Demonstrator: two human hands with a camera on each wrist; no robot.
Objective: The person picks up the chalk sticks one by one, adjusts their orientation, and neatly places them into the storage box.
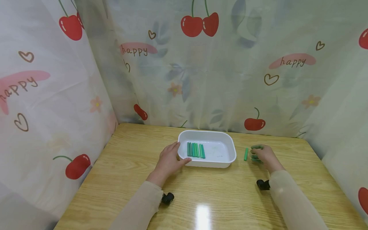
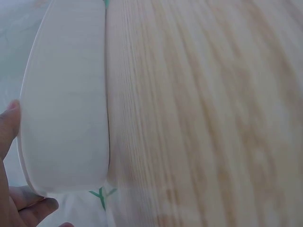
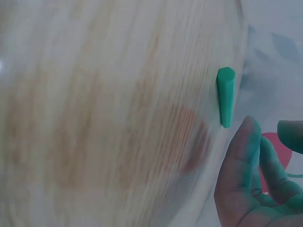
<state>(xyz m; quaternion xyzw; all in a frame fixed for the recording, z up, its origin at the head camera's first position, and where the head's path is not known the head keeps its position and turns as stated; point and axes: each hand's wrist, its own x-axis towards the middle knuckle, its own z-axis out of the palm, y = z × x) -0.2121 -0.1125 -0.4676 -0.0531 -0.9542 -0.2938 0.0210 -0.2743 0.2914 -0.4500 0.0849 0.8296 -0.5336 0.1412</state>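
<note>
A white rectangular tub [image 1: 216,164] stands on the table, and my left hand [image 1: 169,159] holds its near-left corner. In the left wrist view the thumb [image 2: 9,127] lies at the tub's rim and fingers bend round its end wall. Several green and teal chalk sticks [image 1: 196,150] lie side by side in the tub's left half. One green chalk stick [image 1: 246,154] lies on the table right of the tub. Just right of it is my right hand [image 1: 264,156], fingers apart and holding nothing. Green dust coats its fingers [image 3: 239,161].
The wooden table [image 1: 212,188] ends at a curtain [image 1: 201,80] printed with cherries and hearts, which hangs behind and on both sides. A black wrist camera [image 1: 167,198] sits below the left hand, another black camera [image 1: 262,184] below the right.
</note>
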